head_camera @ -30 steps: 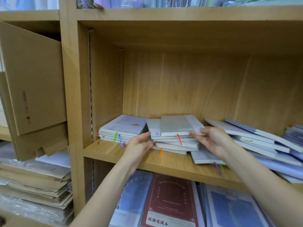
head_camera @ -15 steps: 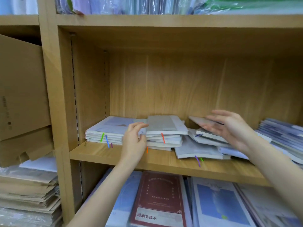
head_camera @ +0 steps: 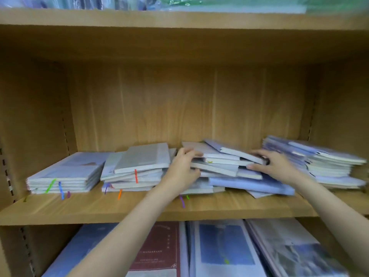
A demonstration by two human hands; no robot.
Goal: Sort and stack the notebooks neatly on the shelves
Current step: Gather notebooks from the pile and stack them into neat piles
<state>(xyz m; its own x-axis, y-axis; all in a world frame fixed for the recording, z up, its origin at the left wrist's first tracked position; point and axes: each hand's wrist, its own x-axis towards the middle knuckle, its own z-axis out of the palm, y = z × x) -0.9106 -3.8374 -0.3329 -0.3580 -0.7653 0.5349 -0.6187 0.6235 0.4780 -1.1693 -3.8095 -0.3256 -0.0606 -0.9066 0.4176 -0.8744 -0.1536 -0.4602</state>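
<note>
Both hands are on the messy middle pile of notebooks (head_camera: 225, 166) on the wooden shelf (head_camera: 139, 208), left hand (head_camera: 182, 170) gripping its left edge, right hand (head_camera: 275, 166) holding the right side, tidier stacks either side.

right stack (head_camera: 327, 162) blurred, lower notebooks (head_camera: 225, 246) cropped
</note>
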